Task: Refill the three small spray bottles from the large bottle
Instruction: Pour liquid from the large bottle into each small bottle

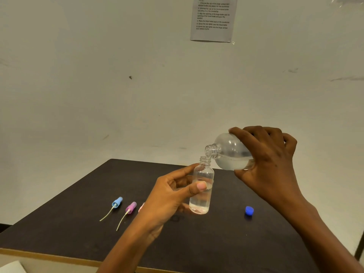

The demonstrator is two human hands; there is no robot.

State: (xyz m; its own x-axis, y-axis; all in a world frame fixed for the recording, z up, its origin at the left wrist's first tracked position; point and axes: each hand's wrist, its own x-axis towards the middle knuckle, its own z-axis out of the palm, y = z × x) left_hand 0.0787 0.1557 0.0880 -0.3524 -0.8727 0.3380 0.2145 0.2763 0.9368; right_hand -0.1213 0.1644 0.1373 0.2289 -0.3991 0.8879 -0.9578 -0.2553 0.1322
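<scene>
Left grip (173, 194): clamped round small clear plastic bottle (201, 186), part-filled.
Right grip (266, 158): clamped round tilted large clear bottle (230, 154).
Remaining: capping; other bottles unseen.

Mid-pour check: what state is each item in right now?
Small bottle: uncapped, near upright, partly full, gripped by left hand.
Large bottle: uncapped, tilted, mouth over small bottle's, gripped by right hand.
Blue sprayer: off, lying on table.
Purple sprayer: off, lying on table.
Pink sprayer: mostly hidden behind left hand.
Blue cap: off, on table.
</scene>
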